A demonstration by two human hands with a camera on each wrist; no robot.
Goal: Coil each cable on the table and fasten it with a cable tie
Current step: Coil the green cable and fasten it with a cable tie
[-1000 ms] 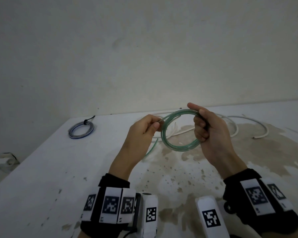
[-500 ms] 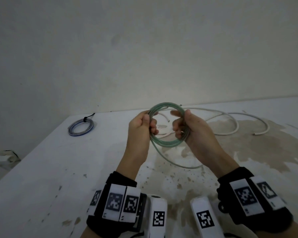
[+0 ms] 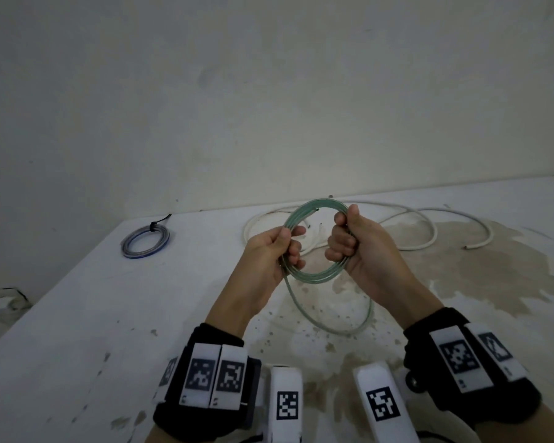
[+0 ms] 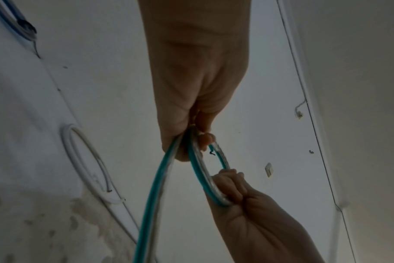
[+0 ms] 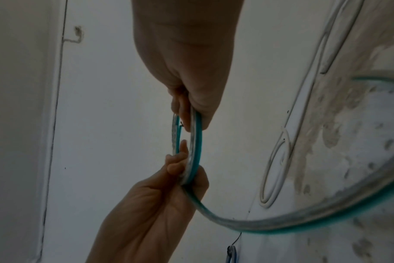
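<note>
A green cable (image 3: pixel 314 276) (image 4: pixel 198 170) (image 5: pixel 196 142) is wound into a ring held upright above the table. My left hand (image 3: pixel 275 251) (image 4: pixel 191 124) grips the ring's left side, fingers curled round the strands. My right hand (image 3: pixel 349 244) (image 5: pixel 191 106) grips its right side in a fist. One loose green loop (image 3: pixel 343 330) hangs below the ring, low over the table. A white cable (image 3: pixel 429 225) lies uncoiled on the table behind my hands. A blue-grey cable coil (image 3: pixel 144 243), tied with a black cable tie (image 3: pixel 154 226), lies at the far left.
The white table (image 3: pixel 77 330) is stained brown at the middle and right. A plain wall stands close behind it. The table's left edge drops away at the lower left, with a small white object (image 3: pixel 0 303) on the floor beyond.
My hands have come closer together and rewound the green ring. A new slack loop now hangs beneath it. The ring stands more upright than a second ago.
</note>
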